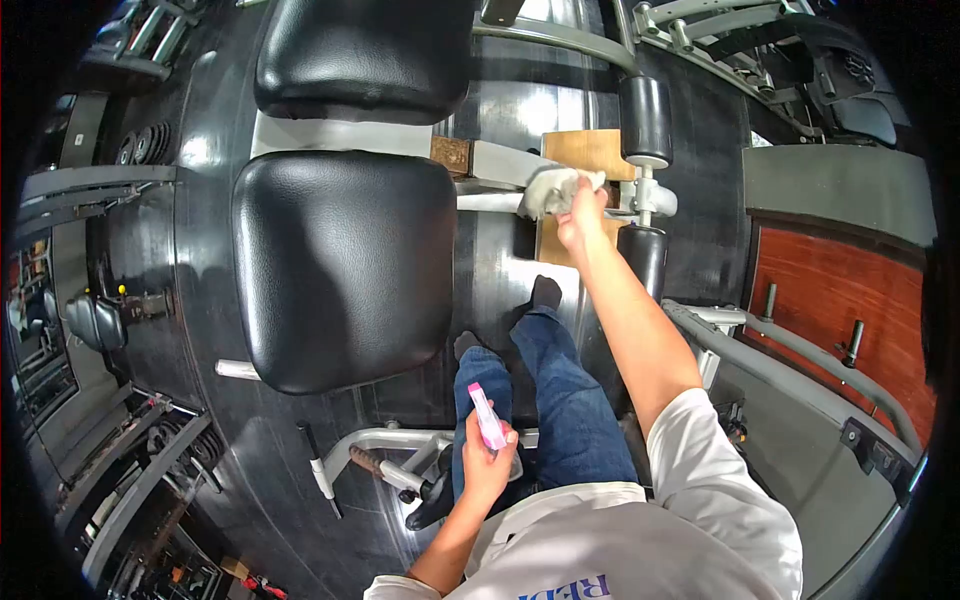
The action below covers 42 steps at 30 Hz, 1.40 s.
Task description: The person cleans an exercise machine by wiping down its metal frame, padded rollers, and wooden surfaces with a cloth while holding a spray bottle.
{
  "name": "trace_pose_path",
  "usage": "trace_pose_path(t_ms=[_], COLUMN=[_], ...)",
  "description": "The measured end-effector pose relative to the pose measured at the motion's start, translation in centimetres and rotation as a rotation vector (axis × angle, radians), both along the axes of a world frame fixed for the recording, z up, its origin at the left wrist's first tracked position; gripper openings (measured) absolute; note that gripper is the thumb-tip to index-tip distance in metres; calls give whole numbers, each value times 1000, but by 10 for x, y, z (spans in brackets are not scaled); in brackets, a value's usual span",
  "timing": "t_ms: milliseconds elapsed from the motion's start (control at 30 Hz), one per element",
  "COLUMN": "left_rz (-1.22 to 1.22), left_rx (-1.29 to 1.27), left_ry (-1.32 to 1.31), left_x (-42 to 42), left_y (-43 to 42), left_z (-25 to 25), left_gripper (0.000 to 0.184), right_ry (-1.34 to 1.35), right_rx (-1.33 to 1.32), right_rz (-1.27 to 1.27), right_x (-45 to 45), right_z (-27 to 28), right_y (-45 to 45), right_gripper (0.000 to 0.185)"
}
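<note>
My right hand is closed on a whitish-grey cloth, which lies against the light metal bar of a gym machine, beside a wooden board. Low in the view, my left hand is wrapped round a pink and white bottle whose pink top points up and away from me. The bottle is over my left leg. Two black padded seats, the nearer one and the farther one, stand to the left of the cloth.
Black foam rollers are just right of the cloth. A grey frame curves along the right side. Racks with weight plates stand at the lower left. A handle bar lies near my left hand, over the black floor.
</note>
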<state>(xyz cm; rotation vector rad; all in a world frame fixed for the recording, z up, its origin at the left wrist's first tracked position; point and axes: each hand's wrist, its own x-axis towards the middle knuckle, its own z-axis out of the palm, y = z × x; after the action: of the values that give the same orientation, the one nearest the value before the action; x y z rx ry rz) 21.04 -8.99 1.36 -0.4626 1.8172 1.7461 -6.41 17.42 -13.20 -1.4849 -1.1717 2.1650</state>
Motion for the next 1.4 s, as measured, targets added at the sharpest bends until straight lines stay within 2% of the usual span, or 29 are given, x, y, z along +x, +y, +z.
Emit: trace_pose_path(t_ms=[33,100,133,233,300,333,367,433,467,500,567,633,700,767,833,900,967,1033,1133,1200,1300,1400], left_rz=[17,11,3,-19,-34,-35,-45,-47,-50,-22,6,-50,-69,-91,-125,-46,-14,-6,-84,-66,-47,-74], left_rx=[21,15,3,6,-17,-31,-36,-55,-59,-50,-36,-85,-73,-68,-90,-26,71,74,35,49,28,8], left_ry=[-26,-41,-48,-20,-16,-11,-8,-19,-20,-46,-74,-15,-24,-31,-25,-40,23,43,40,17,-10,-9], left_x=[0,8,10,5,-1,-4,-6,-10,-12,-14,-17,-21,-24,-29,-33,-36,-57,-84,-111,-123,-129,-130], left_y=[2,3,5,9,11,13,15,19,22,25,34,43,52,62,73,82,96,110,123,135,144,148], left_z=[1,-8,-12,-10,-4,-3,-3,-3,-3,-4,-4,-5,-8,-12,-17,-28,-24,-18,-17,-15,-17,-17], left_gripper=[57,58,59,61,61,62,62,62,62,62,62,62,61,61,61,60,58,56,61,61,63,62], right_ry=[-7,-28,79,281,366,450,449,452,399,397,353,84,23,-241,-101,-146,-16,62,-21,-63,-168,-223], right_rx=[30,5,158,725,741,983,981,1302,1425,1421,1589,1568,1301,243,69,50,72,-21,-46,-54,-68,-24], right_rz=[65,203,323,522,614,685,673,1116,1249,1247,1408,1361,929,299,92,84,325,298,345,348,482,533], right_x=[-6,-19,-26,-48,-44,-38,-32,-17,-14,-8,8,37,75,73,75,72,76,82,104,124,145,147], right_z=[12,76,65,77,81,74,67,66,64,57,36,-5,-99,-64,-39,-21,-17,-27,-47,-51,-42,-34], right_y=[-6,-62,-81,-125,-114,-101,-88,-64,-52,-40,-13,25,85,104,117,113,112,106,93,83,79,90], right_gripper=[37,39,36,27,25,29,29,35,35,35,32,34,32,30,34,39,41,39,36,43,48,43])
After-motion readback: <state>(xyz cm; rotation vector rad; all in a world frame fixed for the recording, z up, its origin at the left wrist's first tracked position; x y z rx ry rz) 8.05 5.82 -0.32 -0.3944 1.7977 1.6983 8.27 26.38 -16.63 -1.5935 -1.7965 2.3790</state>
